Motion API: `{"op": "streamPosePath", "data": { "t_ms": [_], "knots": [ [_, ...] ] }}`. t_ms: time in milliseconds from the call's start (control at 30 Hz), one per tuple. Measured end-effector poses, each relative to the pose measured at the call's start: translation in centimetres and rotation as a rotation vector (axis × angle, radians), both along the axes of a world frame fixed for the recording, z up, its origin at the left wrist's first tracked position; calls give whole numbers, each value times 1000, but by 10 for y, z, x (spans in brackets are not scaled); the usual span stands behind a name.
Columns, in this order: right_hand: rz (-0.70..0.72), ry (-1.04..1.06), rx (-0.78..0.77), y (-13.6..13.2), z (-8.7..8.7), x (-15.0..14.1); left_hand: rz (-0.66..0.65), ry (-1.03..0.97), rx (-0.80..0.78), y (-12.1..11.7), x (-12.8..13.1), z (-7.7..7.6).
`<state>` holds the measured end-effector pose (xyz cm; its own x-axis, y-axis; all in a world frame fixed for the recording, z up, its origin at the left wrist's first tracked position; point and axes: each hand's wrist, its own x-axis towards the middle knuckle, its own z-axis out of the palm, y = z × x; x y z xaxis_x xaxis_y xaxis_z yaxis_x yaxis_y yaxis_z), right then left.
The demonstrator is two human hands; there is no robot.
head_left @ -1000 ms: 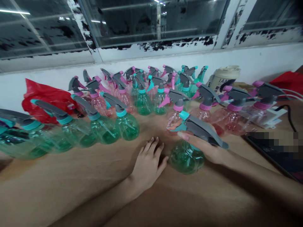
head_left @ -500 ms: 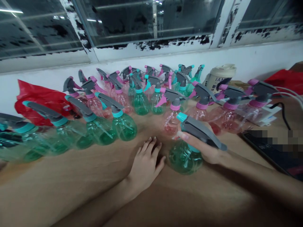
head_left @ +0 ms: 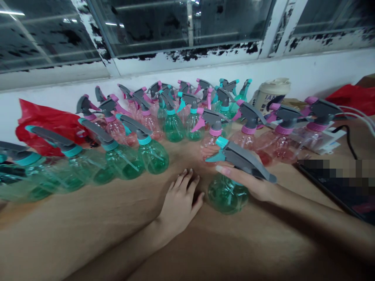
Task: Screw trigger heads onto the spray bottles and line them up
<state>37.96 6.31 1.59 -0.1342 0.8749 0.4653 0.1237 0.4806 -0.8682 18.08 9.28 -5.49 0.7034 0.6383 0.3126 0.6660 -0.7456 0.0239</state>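
Grasping green spray bottle (head_left: 227, 197), right hand (head_left: 256, 185); left hand (head_left: 179, 201) released, flat on table (head_left: 88, 226).

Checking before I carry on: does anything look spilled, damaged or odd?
The white window frame looks damaged: ragged black patches mark it, as if paint has peeled. I see no spill on the table, and the green spray bottle in the right hand looks intact.

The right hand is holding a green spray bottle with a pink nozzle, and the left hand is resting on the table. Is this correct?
Not quite: the head view shows the nozzle is turquoise. The right hand is holding the green spray bottle, and the left hand is resting on the table.
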Motion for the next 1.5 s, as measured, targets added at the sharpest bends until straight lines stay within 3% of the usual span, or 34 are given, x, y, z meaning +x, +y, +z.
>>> {"op": "streamPosePath", "data": {
  "t_ms": [233,600,833,1033,1300,1500],
  "knots": [
    [-29,-30,17,2,-6,2,-4,-29,14,0,-1,0],
    [-166,-113,81,-2,3,-3,-7,-20,4,0,-1,1],
    [-234,-154,24,-4,6,-2,-8,-18,4,0,0,3],
    [-131,-86,27,0,1,-3,-7,-16,4,0,0,3],
    [-258,-111,-5,-3,-5,-5,-3,-8,-20,0,0,4],
    [-178,25,6,0,0,-6,3,-5,-24,-1,0,4]
  ]
}}
